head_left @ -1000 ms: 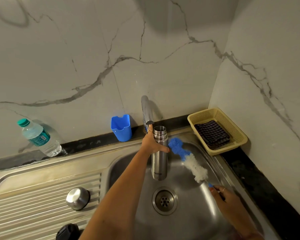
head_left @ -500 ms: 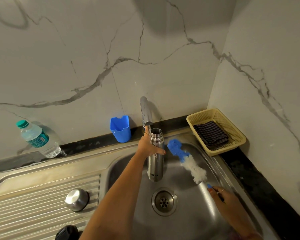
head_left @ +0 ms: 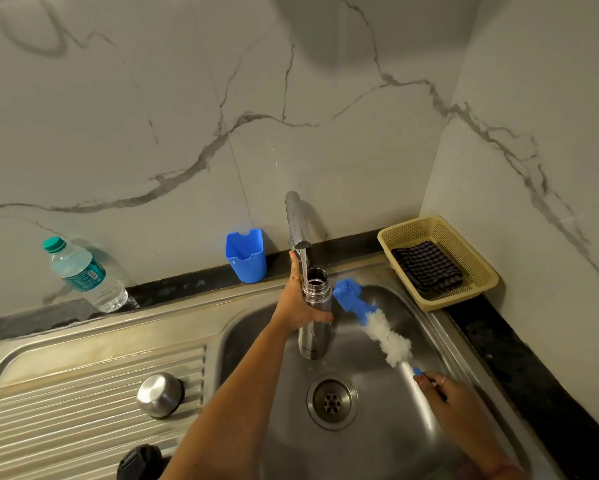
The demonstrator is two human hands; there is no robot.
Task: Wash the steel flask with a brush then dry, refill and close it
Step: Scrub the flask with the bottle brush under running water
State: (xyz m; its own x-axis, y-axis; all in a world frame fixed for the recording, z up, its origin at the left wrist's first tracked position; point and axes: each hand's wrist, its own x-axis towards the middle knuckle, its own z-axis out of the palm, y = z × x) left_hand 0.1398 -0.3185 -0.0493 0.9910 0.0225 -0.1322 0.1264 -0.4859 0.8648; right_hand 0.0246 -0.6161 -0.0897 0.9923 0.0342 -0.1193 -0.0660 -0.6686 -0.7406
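The left hand (head_left: pixel 296 306) is gripping the steel flask (head_left: pixel 314 320) upright under the tap (head_left: pixel 297 225), water streaming into its open mouth. The right hand (head_left: pixel 445 393) is holding the brush (head_left: pixel 377 323) by its handle, right of the tap, over the sink (head_left: pixel 395 445).

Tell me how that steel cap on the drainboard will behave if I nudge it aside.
The steel cap looks round and polished, so it will probably slide easily. It sits on the ribbed drainboard, which may make it skitter or follow the grooves. It looks squat, so tipping seems unlikely.
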